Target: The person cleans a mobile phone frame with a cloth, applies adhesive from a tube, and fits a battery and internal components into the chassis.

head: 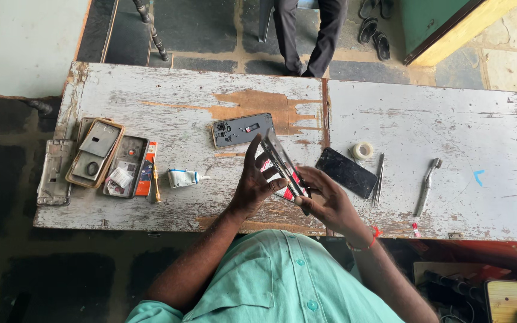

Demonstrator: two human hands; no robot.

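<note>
Gripping phone frame [282,164] edge-up above tabletop [438,119] front edge: left hand [252,182] fingers pinching its upper side, right hand [324,194] fingers curling around lower end. Risking, by judgement, slipping and dropping onto cracked screen panel [347,172] just beside; thin frame possibly bending under twisting.

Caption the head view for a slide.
Both hands, left hand and right hand, hold a phone frame edge-up over a worn white table.

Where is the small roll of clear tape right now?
In the head view, the small roll of clear tape lies on the worn white wooden table, right of the hands, between the cracked black phone screen and the metal tweezers.
</note>
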